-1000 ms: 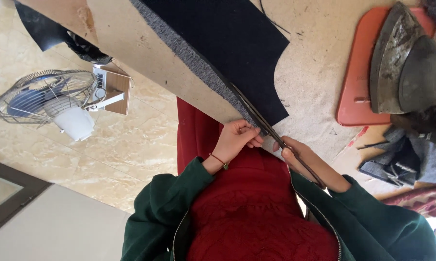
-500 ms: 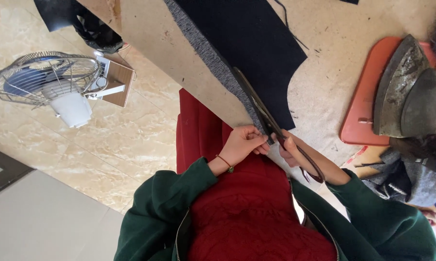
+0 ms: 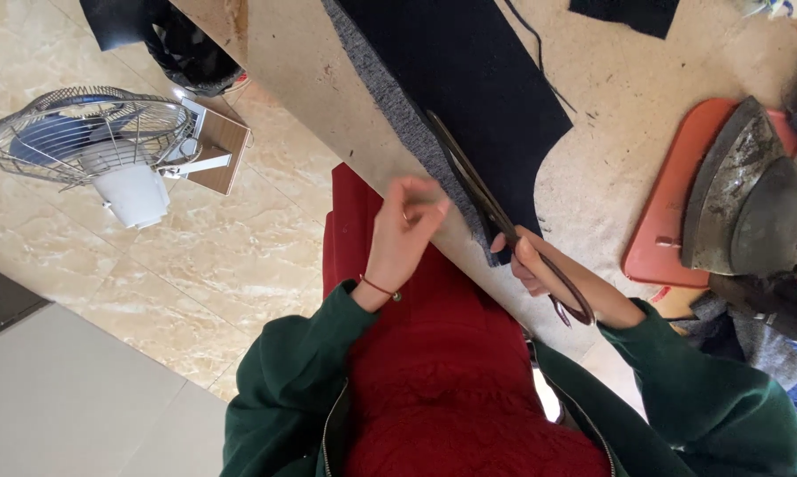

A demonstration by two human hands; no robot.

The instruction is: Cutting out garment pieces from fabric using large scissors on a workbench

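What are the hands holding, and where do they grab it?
The right hand holds the big scissors by their handle loops, blades lying along the dark fabric. The left hand is lifted and holds nothing.

Beige worktable with dark cloth, scissors, red mat.

Dark cloth matt, woolly; scissors dull metal; floor glossy marble-like tile.

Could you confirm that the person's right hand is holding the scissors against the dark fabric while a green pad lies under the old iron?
Not quite: in the head view the pad under the iron is red. The right hand does hold the scissors against the dark fabric.
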